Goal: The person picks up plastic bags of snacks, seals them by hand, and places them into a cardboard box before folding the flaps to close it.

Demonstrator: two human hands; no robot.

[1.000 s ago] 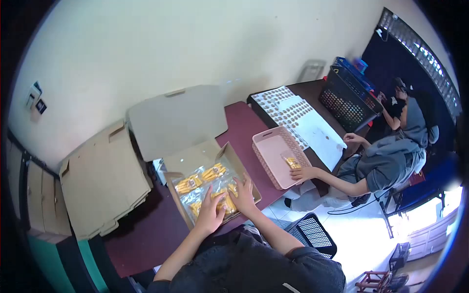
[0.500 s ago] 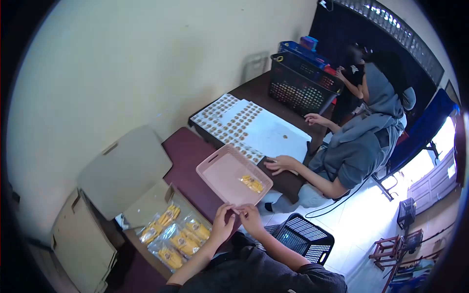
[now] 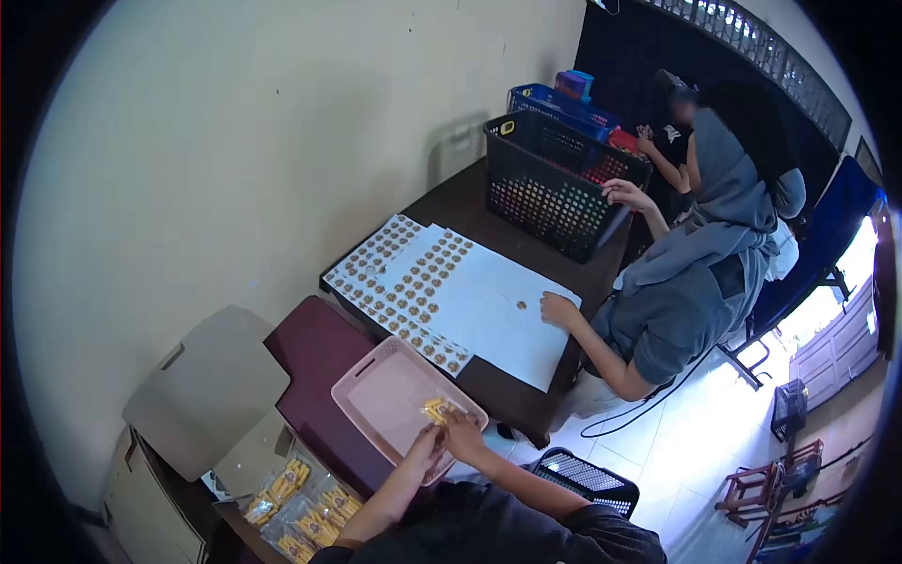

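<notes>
Well, at the far left the box (image 3: 246,459) sat open with yellow packets (image 3: 299,512) lying flat inside, on the maroon table (image 3: 315,350). Just right of it was the pink tray (image 3: 376,387), and one packet (image 3: 436,410) lay on its floor near the near rim. The left hand (image 3: 426,444) and the right hand (image 3: 466,436) met there, fingers curled narrow and touching the packet's near edge. Whether either truly gripped it could not be told.

Done well, this pick probably wanted a light pinch on the packet's sealed edge rather than on the contents, which looked easy to crush. One hand could have steadied the tray rim, since the tray overhung the table edge and might have tipped. Lifting straight up would have cleared the tray wall.

Farther right, sticker sheets (image 3: 406,282) covered a darker desk. A co-worker's hand (image 3: 558,308) rested on the white paper (image 3: 498,324), well apart from the tray. Another of their hands reached the black basket (image 3: 550,183).
</notes>
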